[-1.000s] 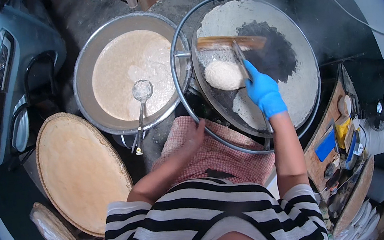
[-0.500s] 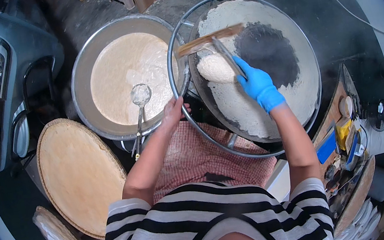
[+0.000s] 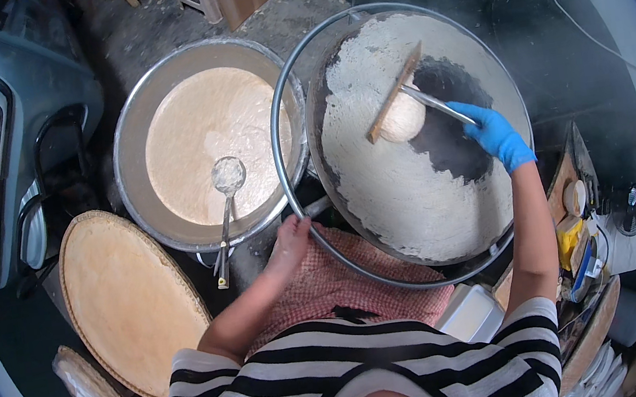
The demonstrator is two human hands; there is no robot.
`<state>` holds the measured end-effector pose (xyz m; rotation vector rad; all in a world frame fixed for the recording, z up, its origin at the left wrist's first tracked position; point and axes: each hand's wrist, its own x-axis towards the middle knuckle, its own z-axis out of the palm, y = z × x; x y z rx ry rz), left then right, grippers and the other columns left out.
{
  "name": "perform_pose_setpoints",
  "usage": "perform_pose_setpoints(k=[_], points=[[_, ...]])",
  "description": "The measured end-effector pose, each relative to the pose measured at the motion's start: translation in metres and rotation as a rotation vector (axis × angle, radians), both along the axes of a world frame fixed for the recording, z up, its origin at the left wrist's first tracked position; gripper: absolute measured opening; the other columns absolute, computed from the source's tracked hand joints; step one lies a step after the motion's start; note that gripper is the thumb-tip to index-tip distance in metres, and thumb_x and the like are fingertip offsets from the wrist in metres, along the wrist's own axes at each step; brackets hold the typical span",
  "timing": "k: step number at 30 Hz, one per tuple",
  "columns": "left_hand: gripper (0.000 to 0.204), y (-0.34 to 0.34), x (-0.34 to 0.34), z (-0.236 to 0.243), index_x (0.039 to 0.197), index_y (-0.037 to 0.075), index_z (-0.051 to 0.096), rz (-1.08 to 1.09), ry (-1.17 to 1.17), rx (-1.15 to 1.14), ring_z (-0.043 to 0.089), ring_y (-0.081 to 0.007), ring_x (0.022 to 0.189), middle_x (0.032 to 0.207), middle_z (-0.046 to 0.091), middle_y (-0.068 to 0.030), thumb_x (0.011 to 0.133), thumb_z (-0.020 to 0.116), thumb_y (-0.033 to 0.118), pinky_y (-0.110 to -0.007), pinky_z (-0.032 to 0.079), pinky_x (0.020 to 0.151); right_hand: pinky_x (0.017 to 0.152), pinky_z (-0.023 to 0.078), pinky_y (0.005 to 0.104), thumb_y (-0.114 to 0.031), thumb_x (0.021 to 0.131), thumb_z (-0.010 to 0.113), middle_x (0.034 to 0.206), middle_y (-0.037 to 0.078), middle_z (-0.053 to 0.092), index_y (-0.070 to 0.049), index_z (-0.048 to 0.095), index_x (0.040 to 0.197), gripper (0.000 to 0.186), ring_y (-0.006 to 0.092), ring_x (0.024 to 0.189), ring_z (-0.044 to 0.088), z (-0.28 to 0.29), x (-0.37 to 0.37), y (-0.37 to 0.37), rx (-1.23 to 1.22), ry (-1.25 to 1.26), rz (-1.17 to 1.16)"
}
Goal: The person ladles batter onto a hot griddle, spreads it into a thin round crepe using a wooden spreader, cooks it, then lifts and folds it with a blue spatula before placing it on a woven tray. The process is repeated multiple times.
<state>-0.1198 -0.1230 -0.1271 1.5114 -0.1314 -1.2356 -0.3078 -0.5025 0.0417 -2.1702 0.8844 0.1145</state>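
Note:
My right hand (image 3: 494, 133), in a blue glove, grips the metal handle of a wooden-bladed batter spreader (image 3: 398, 93). The blade pushes a lump of pale batter (image 3: 404, 118) across a large round black griddle (image 3: 452, 149), most of it coated in a thin white layer. My bare left hand (image 3: 289, 244) rests at the near left rim of the metal ring (image 3: 282, 171) around the griddle, above a red checked cloth (image 3: 345, 283).
A wide metal basin of beige batter (image 3: 199, 146) with a ladle (image 3: 226, 202) stands left of the griddle. A round woven tray (image 3: 122, 296) lies at lower left. A parked scooter (image 3: 0, 160) is at far left. Containers and tools crowd a shelf (image 3: 581, 244) at right.
My right hand has swept the spreader and batter lump to the right and farther up the griddle, widening the white layer. My left hand slid from the cloth up to the ring's rim.

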Motion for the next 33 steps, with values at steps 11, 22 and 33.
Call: perform_pose_setpoints(k=[11, 22, 33], points=[[0.032, -0.053, 0.086, 0.01, 0.091, 0.003, 0.055, 0.089, -0.156, -0.052, 0.057, -0.0138, 0.067, 0.078, 0.059, -0.0037, 0.092, 0.046, 0.033, -0.027, 0.048, 0.062, 0.08, 0.046, 0.0395, -0.014, 0.084, 0.054, 0.104, 0.02, 0.058, -0.017, 0.052, 0.121, 0.038, 0.0361, 0.093, 0.057, -0.017, 0.014, 0.063, -0.394, -0.019, -0.256], [0.039, -0.03, 0.003, -0.003, 0.105, 0.002, 0.046, 0.288, 0.096, 0.001, 0.059, -0.0176, 0.075, 0.089, 0.06, -0.0126, 0.091, 0.046, 0.038, -0.029, 0.048, 0.071, 0.079, 0.045, 0.0426, -0.014, 0.086, 0.049, 0.102, 0.022, 0.058, -0.018, 0.048, 0.125, 0.039, 0.0392, 0.092, 0.056, -0.025, -0.005, 0.094, -0.467, -0.02, -0.395], [0.036, -0.001, -0.052, 0.006, 0.097, -0.001, 0.05, 0.235, -0.032, -0.052, 0.059, -0.0187, 0.077, 0.088, 0.06, -0.0115, 0.092, 0.045, 0.035, -0.03, 0.049, 0.072, 0.079, 0.045, 0.0402, -0.012, 0.087, 0.049, 0.105, 0.022, 0.057, -0.017, 0.048, 0.125, 0.039, 0.0374, 0.096, 0.056, -0.017, -0.014, 0.118, -0.439, -0.022, -0.388]])
